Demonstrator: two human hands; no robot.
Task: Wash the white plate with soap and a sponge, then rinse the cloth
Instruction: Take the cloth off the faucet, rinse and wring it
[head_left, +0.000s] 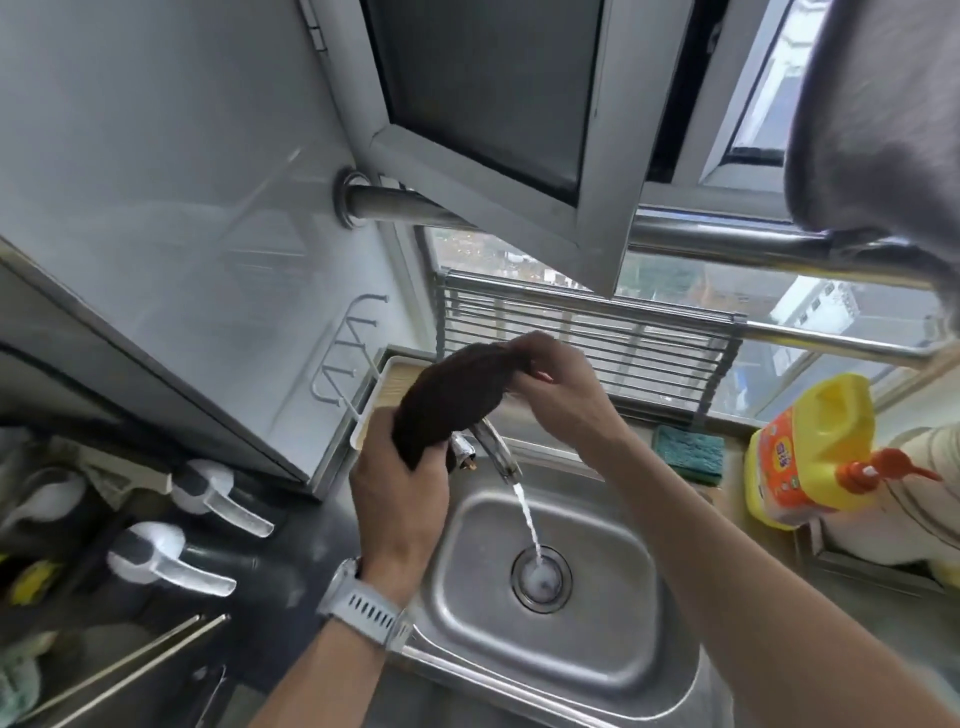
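Yellow detergent bottle (810, 457), steel sink (618, 644), running tap (493, 447), possibly folded rack (587, 332)

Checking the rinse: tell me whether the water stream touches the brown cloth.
Apart. The head view shows the water stream falling from the faucet into the sink, below the cloth.

Daylight enters through an open window (493, 98) above a steel sink (545, 639) beside a glossy wall (156, 182).

A dark cloth (457, 395) is held above the sink (613, 639), gripped at its lower end by the left hand (400, 499) and at its upper end by the right hand (561, 384). Water is run from the tap (496, 449) into the sink's drain (540, 579). A green sponge (688, 453) and a yellow bottle (810, 452) are seen right of the sink.
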